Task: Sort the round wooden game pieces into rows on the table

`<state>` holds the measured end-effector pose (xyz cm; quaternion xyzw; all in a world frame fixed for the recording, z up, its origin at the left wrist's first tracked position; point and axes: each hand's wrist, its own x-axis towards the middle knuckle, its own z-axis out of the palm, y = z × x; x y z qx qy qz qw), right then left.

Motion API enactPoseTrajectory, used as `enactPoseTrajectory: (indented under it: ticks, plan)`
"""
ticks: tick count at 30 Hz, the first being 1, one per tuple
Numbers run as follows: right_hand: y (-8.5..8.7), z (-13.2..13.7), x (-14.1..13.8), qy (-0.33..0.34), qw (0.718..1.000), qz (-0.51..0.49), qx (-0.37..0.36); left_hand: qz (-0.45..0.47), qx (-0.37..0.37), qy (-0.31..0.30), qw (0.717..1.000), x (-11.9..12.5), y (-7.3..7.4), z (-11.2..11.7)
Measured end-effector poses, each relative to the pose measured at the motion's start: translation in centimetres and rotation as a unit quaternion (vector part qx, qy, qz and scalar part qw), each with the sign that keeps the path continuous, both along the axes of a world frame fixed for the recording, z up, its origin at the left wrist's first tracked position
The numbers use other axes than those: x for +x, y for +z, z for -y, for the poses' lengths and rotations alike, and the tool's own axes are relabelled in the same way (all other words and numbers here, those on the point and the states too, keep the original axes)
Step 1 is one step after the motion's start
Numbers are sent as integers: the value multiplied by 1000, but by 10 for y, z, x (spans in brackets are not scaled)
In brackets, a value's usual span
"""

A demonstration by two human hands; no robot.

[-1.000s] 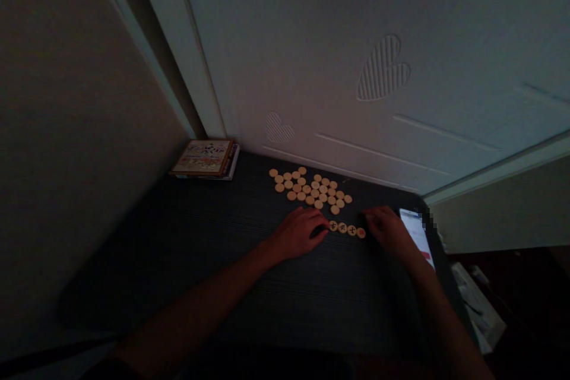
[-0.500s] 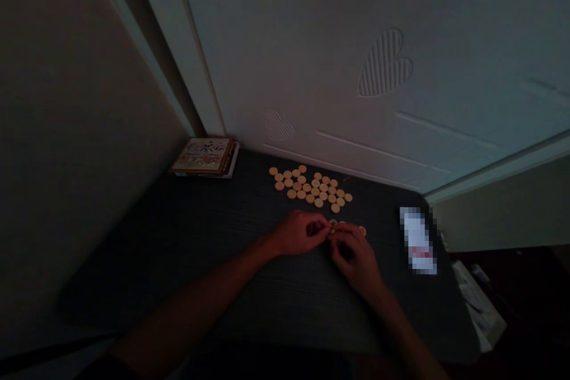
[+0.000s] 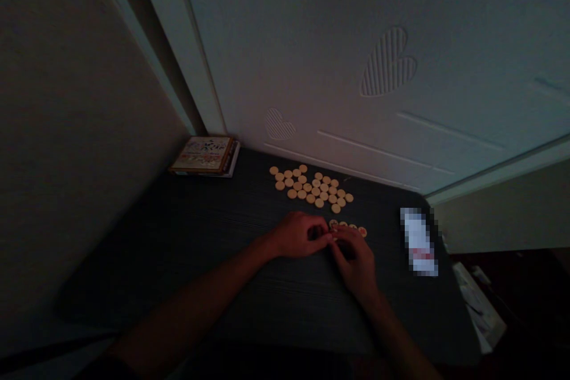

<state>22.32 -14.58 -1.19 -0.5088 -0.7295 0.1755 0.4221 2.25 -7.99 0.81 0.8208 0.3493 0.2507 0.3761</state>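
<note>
My left hand [image 3: 300,236] and my right hand [image 3: 358,258] meet at the fingertips over the dark table, both closed in a pinch. Between them is a small round wooden game piece [image 3: 334,238], mostly covered by the fingers. Just beyond the fingers runs a short row of similar pieces, with red marking visible on the rightmost piece [image 3: 362,231]. My right fingers partly hide this row. Farther back lies a loose cluster of pale wooden discs [image 3: 316,191], flat on the table and looking plain from here.
A dark wood-grain table [image 3: 214,219] stands against a pale panel [image 3: 329,71] with raised hearts. Stacked boxes or books [image 3: 202,155] sit at the back left. To the right lies a blurred-out bright object [image 3: 418,243]. White items [image 3: 478,306] lie beyond the right edge.
My right hand has shifted slightly downward and left, uncovering more of the short row of pieces. My left hand stays almost in place; the cluster behind looks unchanged.
</note>
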Motion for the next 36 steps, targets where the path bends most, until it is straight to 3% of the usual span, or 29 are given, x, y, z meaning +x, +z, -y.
enactPoseTrajectory:
  ticks: [13, 23, 36]
  plan:
    - [6, 5, -3, 25, 997, 50, 52, -17, -1, -19, 1000, 0, 3, -1]
    - [-1, 5, -1, 63, 993, 66, 78, -44, 10, -22, 999, 0, 0, -2]
    - [3, 6, -2, 40, 993, 79, 76, -46, 12, -17, 999, 0, -1, -2]
